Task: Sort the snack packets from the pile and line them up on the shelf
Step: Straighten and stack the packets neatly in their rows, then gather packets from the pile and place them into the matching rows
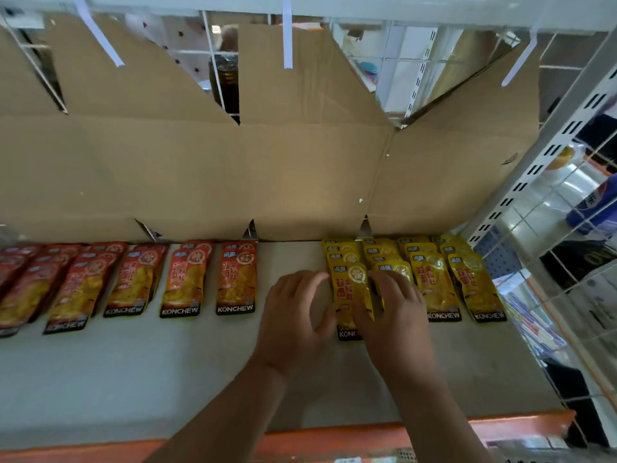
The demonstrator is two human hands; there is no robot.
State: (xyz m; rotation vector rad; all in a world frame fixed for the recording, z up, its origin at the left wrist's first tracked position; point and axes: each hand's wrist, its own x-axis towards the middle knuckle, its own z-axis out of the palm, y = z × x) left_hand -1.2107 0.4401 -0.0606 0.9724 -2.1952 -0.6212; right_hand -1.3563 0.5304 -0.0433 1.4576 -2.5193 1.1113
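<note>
1. The lower right part of the yellow packet [349,289] is covered by the right hand [394,312], and its brand lettering is cut short there.
2. The right hand is seen to hold this packet, with the thumb laid on its face; the other fingers reach over its right edge, and their tips are hidden.
3. The left hand [293,315] is held with fingers curved, and its thumb is seen at the packet's left edge. Whether it grips the packet cannot be told.
4. The held packet is placed at the front of the leftmost yellow stack, right of the shelf's middle.
5. Further yellow packets [434,282] are lined up in overlapping stacks to the right; the rear ones are mostly hidden by those in front.
6. Red packets [235,282] are laid in a row to the left, with a bare gap between the two colours. The leftmost ones are cut off by the frame and blurred.
7. The shelf [133,379] is pale grey and finished with an orange front edge [317,442].
8. Flattened cardboard [200,168] is stood against the back, behind the packets.
9. A slotted white post [534,168] and a wire grid [567,295] are noted on the right; goods beyond them are too blurred to identify.
</note>
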